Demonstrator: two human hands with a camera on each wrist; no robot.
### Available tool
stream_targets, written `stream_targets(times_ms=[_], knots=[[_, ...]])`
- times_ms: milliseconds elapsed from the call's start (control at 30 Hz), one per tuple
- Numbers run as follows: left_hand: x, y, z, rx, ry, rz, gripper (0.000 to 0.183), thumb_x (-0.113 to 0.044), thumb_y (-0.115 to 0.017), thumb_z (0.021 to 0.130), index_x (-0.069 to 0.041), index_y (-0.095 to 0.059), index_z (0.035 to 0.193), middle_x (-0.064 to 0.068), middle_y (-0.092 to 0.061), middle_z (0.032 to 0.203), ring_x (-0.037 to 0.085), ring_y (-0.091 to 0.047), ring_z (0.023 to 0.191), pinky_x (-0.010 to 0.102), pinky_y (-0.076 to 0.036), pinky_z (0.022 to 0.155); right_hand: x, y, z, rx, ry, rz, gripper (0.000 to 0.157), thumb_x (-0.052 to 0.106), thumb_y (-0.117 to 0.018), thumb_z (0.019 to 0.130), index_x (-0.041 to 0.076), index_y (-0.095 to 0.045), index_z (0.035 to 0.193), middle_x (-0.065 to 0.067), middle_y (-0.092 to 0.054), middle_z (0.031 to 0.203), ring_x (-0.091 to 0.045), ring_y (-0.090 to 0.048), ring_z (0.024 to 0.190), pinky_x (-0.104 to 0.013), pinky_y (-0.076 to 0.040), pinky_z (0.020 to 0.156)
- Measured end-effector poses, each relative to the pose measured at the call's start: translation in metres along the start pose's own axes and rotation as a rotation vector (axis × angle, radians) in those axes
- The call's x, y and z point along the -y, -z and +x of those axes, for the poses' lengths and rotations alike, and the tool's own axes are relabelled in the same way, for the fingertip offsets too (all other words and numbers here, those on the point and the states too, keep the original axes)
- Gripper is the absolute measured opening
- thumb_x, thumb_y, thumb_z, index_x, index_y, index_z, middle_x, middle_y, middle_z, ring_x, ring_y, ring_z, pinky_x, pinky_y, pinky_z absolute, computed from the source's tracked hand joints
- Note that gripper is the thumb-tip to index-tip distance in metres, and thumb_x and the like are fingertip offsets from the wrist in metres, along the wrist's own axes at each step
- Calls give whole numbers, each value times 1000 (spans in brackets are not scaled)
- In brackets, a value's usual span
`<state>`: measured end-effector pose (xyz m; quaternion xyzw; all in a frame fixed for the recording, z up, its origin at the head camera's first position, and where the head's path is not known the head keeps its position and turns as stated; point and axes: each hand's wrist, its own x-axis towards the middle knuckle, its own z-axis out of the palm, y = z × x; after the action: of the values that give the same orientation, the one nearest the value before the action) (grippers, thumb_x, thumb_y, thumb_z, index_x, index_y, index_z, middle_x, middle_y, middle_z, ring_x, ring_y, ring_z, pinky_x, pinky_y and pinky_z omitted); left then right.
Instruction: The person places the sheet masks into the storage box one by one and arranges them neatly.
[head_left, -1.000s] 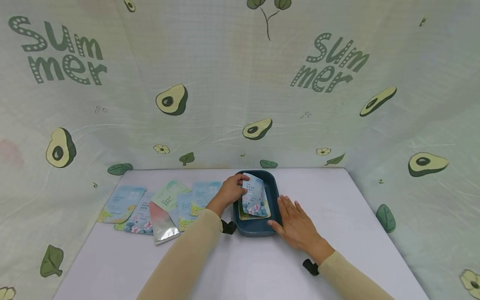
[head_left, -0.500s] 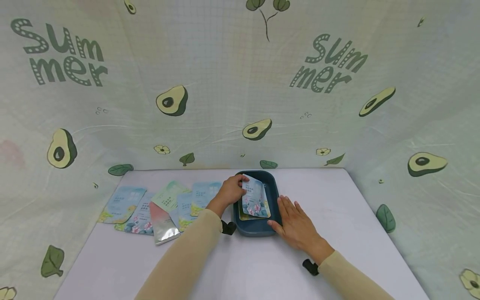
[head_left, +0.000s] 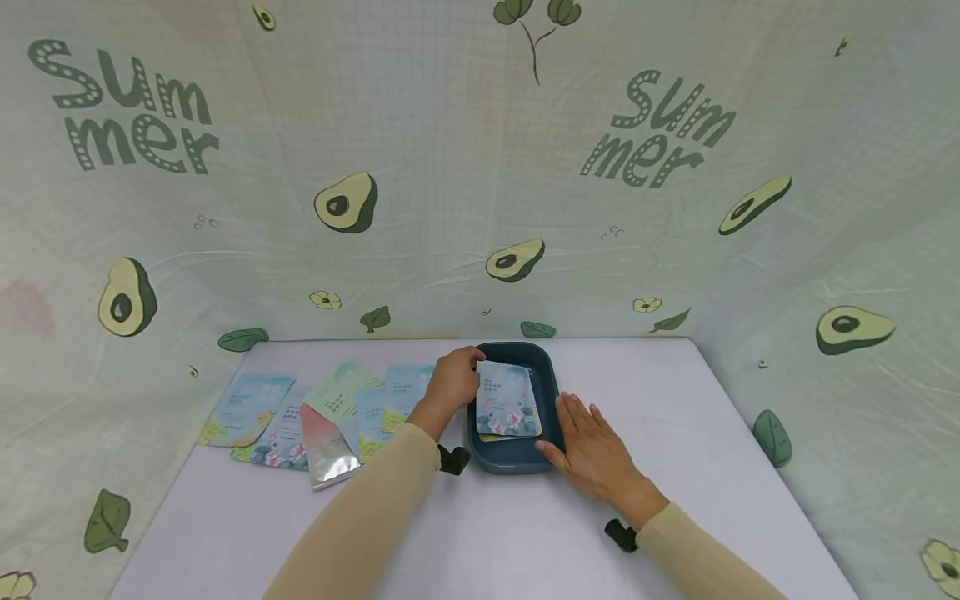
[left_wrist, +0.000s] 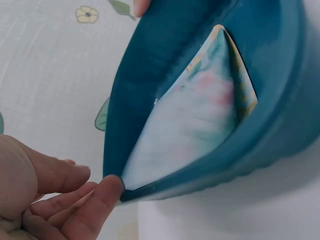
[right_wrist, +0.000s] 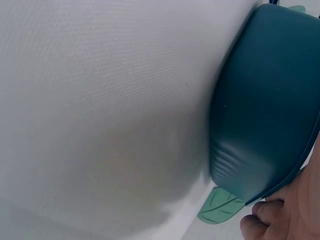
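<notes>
A pale blue sachet with pink flowers [head_left: 507, 397] lies in the dark blue tray [head_left: 513, 460], on top of another sachet whose yellowish edge [left_wrist: 246, 95] peeks out. My left hand [head_left: 450, 387] is at the tray's left rim near the back corner. Thumb and fingers are apart there, with a fingertip [left_wrist: 115, 186] right at the rim beside the sachet's corner. On the other side, my right hand [head_left: 597, 460] rests with straight fingers along the tray's right wall. Neither hand holds a sachet.
Left of the tray, several overlapping sachets lie on the white table [head_left: 540, 542], among them a green one [head_left: 337, 392] and a silver and pink one [head_left: 327, 454]. A patterned curtain [head_left: 420, 275] hangs behind the table.
My left hand has let go of the flowered sachet and moved slightly left to the rim. The sachet, tilted up before, now lies flatter in the tray. The right hand has stayed put.
</notes>
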<state>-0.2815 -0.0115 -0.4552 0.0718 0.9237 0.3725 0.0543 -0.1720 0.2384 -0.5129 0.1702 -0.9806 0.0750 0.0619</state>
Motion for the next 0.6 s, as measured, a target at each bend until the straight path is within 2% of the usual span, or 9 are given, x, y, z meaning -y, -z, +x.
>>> stream_targets(times_ms=[167,300,333,400,467,533,567,600], knots=[[11,11,-10,-75,11,-24,30,-8,-56,106,-13,-70,133,12,-71,134,31,-67,122,46,-56,98,1,0,0,3,-3,-2,87,59,-51,106,-9,-35,159,-25,-36,167,-38,-34,157,-58,-28,126],[34,25,-20,-95,-33,-4,31,-13,-58,106,-12,-69,134,13,-71,135,33,-67,125,50,-54,104,2,-1,0,14,-1,-6,86,58,-50,107,-9,-34,160,-25,-33,168,-39,-32,158,-58,-27,126],[41,29,-24,-98,-42,14,31,-15,-58,106,-12,-69,135,13,-70,136,33,-68,121,50,-55,102,2,-1,0,16,2,-4,86,57,-50,108,-9,-33,160,-25,-33,168,-39,-32,158,-58,-27,126],[53,36,-30,-101,-51,66,33,-17,-58,107,-12,-67,138,13,-69,138,28,-72,101,46,-57,90,3,0,0,26,3,-1,84,55,-49,108,-9,-32,160,-25,-31,169,-39,-30,158,-58,-27,127],[64,42,-35,-100,-53,139,35,-17,-58,108,-10,-64,142,14,-70,136,28,-72,94,45,-58,84,3,0,1,31,4,3,83,54,-49,109,-9,-31,160,-25,-30,170,-40,-30,158,-58,-27,126],[74,46,-40,-90,-58,221,38,-17,-59,108,-7,-63,144,17,-69,137,30,-72,98,46,-58,86,4,0,1,36,4,10,83,53,-49,109,-10,-31,160,-26,-29,170,-40,-30,158,-59,-27,126],[80,47,-42,-79,-70,263,39,-17,-60,107,-5,-62,144,18,-68,138,33,-71,107,49,-58,91,4,0,1,36,4,11,82,52,-49,109,-10,-31,160,-26,-29,169,-40,-30,158,-59,-27,126],[86,47,-43,-64,-87,314,42,-18,-61,107,-3,-60,145,20,-67,139,39,-66,123,53,-55,101,4,0,1,35,4,14,82,52,-49,109,-10,-31,160,-26,-30,169,-40,-30,158,-59,-28,126]])
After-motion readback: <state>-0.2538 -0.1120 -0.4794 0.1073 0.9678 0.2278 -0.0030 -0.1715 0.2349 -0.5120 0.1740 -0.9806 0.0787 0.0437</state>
